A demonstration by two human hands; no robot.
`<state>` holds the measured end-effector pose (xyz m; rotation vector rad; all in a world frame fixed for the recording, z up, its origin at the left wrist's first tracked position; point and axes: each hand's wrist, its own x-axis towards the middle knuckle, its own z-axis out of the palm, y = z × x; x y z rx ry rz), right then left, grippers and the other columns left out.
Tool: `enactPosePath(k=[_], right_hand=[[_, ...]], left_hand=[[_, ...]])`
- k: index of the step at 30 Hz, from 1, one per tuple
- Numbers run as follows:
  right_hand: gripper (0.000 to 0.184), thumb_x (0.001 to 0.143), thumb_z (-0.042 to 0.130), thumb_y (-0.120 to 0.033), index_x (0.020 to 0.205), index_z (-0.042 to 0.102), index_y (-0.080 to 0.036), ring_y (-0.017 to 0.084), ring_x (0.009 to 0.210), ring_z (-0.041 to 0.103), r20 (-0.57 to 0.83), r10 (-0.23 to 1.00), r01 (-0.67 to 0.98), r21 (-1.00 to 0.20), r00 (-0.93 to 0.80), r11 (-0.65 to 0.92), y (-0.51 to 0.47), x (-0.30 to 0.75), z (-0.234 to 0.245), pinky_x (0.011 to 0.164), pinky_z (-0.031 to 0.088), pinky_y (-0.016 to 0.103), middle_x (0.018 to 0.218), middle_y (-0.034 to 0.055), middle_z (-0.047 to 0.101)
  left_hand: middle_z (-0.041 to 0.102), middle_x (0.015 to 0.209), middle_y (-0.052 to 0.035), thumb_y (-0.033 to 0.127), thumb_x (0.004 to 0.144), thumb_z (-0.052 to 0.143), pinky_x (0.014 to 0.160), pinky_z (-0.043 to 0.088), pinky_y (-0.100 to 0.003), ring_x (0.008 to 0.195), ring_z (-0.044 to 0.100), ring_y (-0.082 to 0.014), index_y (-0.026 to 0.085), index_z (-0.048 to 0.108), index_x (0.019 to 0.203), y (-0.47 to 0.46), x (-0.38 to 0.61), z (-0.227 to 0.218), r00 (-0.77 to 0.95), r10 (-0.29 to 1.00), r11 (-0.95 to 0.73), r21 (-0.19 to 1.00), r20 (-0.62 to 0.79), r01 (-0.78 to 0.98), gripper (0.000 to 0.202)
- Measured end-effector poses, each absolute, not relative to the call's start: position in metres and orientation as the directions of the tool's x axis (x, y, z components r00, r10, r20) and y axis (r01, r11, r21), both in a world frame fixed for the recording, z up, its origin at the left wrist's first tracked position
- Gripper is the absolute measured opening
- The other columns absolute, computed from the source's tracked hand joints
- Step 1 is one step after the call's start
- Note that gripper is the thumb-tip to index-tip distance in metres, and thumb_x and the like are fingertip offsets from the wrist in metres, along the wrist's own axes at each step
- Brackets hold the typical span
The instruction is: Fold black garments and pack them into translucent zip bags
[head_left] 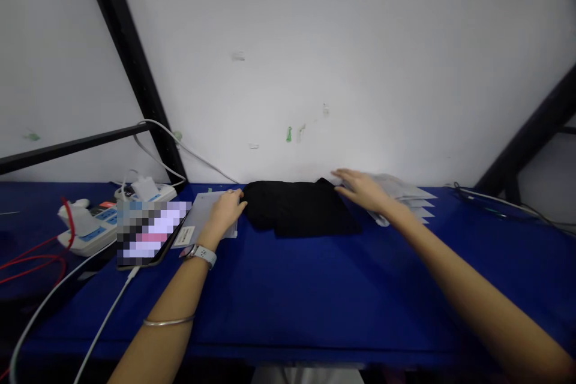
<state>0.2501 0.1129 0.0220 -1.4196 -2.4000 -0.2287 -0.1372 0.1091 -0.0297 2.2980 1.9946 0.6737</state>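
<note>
A folded black cloth (301, 209) lies flat on the blue table, close to the wall. It may be a garment, but its kind does not show. At its left edge is my left hand (226, 211), with thumb and fingers apart at the cloth's side. Under and beside that hand lies a clear plastic zip bag (202, 210) with a white label. My right hand (363, 191), slightly blurred, hovers at the upper right corner of the cloth with its fingers stretched out. Behind its wrist, several clear plastic bags (405, 192) lie in a fanned stack.
On the left are a phone (153, 234) with a charging cable and a power strip (96, 231) with plugs. Red and white cables run across that side. Black metal posts (135, 66) frame the blue table (288, 294). Thin cables (495, 204) lie at the far right.
</note>
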Motion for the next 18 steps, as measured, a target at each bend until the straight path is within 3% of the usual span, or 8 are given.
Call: enactPosePath(k=[2,6,10,12,14,16,18], right_hand=[[0.052,0.092,0.041,-0.047,0.138,0.047,-0.023,0.026,0.131,0.043,0.236,0.770,0.761,-0.150,-0.592,0.631,0.107,0.223,0.007,0.110,0.033,0.042,0.143,0.0096,0.047],[0.043,0.089,0.049,-0.048,0.122,0.062,-0.023,0.027,0.123,0.050,0.104,0.732,0.680,-0.299,-0.674,0.669,0.098,0.197,-0.006,0.105,0.037,0.045,0.133,0.0097,0.056],[0.038,0.092,0.044,-0.048,0.099,0.070,-0.021,0.020,0.087,0.064,0.024,0.687,0.586,-0.502,-0.726,0.636,0.086,0.201,0.018,0.083,0.048,0.037,0.093,0.0053,0.070],[0.037,0.093,0.043,-0.046,0.098,0.069,-0.021,0.018,0.079,0.064,0.017,0.699,0.559,-0.586,-0.715,0.586,0.083,0.207,0.028,0.076,0.049,0.033,0.083,0.0033,0.070],[0.031,0.091,0.046,-0.041,0.105,0.067,-0.022,0.020,0.086,0.064,0.098,0.758,0.614,-0.525,-0.645,0.590,0.084,0.215,0.027,0.079,0.049,0.034,0.093,0.0047,0.070],[0.031,0.086,0.054,-0.031,0.114,0.063,-0.023,0.024,0.099,0.062,0.187,0.810,0.747,-0.313,-0.556,0.586,0.089,0.223,0.017,0.086,0.047,0.039,0.110,0.0079,0.067],[0.038,0.080,0.059,-0.021,0.117,0.061,-0.022,0.028,0.105,0.059,0.202,0.839,0.848,-0.062,-0.506,0.526,0.096,0.232,0.004,0.088,0.045,0.043,0.117,0.0111,0.064]], left_hand=[[0.063,0.118,-0.0116,0.029,0.086,0.049,0.093,0.041,-0.037,0.111,0.055,-0.0254,0.021,0.066,0.102,0.108,-0.130,-0.030,0.213,0.928,-0.312,0.321,0.307,0.894,0.025],[0.063,0.122,-0.0077,0.030,0.082,0.054,0.099,0.036,-0.045,0.122,0.046,-0.0299,0.024,0.071,0.079,0.099,-0.121,-0.019,0.298,0.923,-0.369,0.343,0.243,0.864,0.019],[0.066,0.111,-0.0066,0.037,0.081,0.054,0.091,0.042,-0.041,0.105,0.057,-0.0274,0.023,0.067,0.056,0.089,-0.123,0.003,0.450,0.885,-0.453,0.460,0.123,0.764,0.031],[0.066,0.100,-0.0061,0.040,0.082,0.051,0.085,0.044,-0.037,0.092,0.060,-0.0235,0.023,0.065,0.057,0.087,-0.125,0.010,0.511,0.848,-0.506,0.509,0.143,0.696,0.034],[0.064,0.092,-0.0053,0.037,0.081,0.053,0.084,0.044,-0.036,0.089,0.059,-0.0224,0.023,0.065,0.067,0.087,-0.126,0.010,0.482,0.848,-0.524,0.490,0.221,0.697,0.023],[0.064,0.094,-0.0057,0.029,0.075,0.061,0.087,0.043,-0.038,0.096,0.058,-0.0252,0.023,0.066,0.078,0.089,-0.127,0.006,0.374,0.892,-0.450,0.432,0.253,0.782,0.008],[0.063,0.100,-0.0079,0.023,0.070,0.068,0.088,0.041,-0.042,0.105,0.054,-0.0298,0.024,0.066,0.082,0.091,-0.126,-0.001,0.261,0.942,-0.322,0.355,0.210,0.877,0.013]])
